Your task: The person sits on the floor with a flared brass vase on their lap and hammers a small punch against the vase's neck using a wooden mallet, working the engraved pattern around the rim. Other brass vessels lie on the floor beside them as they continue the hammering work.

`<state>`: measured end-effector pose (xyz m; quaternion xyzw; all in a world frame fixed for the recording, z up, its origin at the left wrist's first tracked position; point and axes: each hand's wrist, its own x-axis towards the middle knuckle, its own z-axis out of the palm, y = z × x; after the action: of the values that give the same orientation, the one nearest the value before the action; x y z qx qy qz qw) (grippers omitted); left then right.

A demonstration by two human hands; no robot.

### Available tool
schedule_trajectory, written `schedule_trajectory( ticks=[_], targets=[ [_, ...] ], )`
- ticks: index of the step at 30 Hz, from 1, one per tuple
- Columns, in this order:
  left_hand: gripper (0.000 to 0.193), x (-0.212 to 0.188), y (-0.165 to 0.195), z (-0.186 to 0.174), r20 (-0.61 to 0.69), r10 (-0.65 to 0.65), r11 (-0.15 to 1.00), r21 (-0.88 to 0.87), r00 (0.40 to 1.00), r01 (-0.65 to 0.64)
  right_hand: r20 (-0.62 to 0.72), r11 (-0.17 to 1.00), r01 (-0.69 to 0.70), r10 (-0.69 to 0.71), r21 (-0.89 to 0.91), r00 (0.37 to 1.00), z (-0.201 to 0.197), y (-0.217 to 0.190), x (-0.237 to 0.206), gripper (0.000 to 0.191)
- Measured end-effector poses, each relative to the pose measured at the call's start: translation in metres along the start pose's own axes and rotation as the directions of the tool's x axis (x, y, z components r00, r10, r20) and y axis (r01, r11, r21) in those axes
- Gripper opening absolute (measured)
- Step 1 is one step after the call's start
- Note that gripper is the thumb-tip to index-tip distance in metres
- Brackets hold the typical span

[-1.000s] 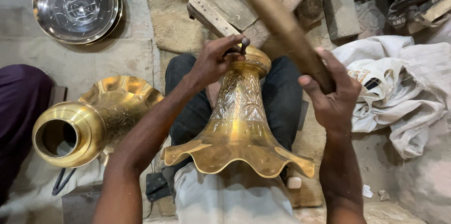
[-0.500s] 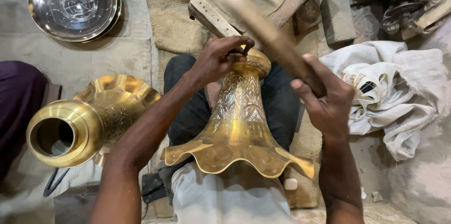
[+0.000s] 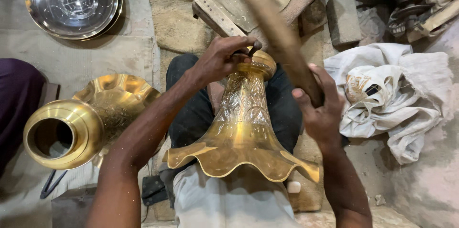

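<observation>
Left hand (image 3: 222, 58) pinches a small tool on the brass vase (image 3: 241, 127) neck at 12 o'clock; right hand (image 3: 320, 108), at 3 o'clock, grips a raised wooden mallet (image 3: 277, 36).

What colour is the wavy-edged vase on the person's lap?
Shiny gold, with leafy engraved patterns up its neck. The brass vase shows best in the head view.

wooden stick (image 3: 267, 22) top blurred, tip unclear
</observation>
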<state>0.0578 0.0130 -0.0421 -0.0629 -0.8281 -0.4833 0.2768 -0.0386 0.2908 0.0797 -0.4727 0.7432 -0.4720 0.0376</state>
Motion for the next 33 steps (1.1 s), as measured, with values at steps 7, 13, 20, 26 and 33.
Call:
schedule_trajectory(
  ticks=[7,13,20,26,33],
  targets=[
    [0.029,0.003,0.003,-0.003,0.041,0.014,1.000,-0.017,0.999,-0.013,0.031,0.992,-0.089,0.092,-0.085,0.995,0.001,-0.003,-0.004,0.052],
    [0.032,0.006,0.007,-0.007,0.058,0.042,0.999,-0.025,0.997,-0.041,0.036,0.996,-0.038,0.041,-0.078,0.999,0.000,0.003,-0.009,0.051],
    [0.033,0.011,0.006,-0.011,0.077,0.061,0.998,0.021,0.995,-0.063,0.039,0.988,-0.151,0.152,-0.043,0.988,0.006,0.009,-0.012,0.054],
    [0.035,0.011,0.003,-0.013,0.105,0.017,1.000,0.013,0.994,-0.018,0.006,0.993,-0.117,0.117,-0.017,0.993,0.007,0.011,-0.015,0.056],
    [0.036,0.011,-0.002,-0.012,0.111,0.033,0.999,0.022,0.993,-0.036,-0.049,0.994,-0.106,0.107,0.027,0.993,0.008,0.012,-0.022,0.059]
  ],
)
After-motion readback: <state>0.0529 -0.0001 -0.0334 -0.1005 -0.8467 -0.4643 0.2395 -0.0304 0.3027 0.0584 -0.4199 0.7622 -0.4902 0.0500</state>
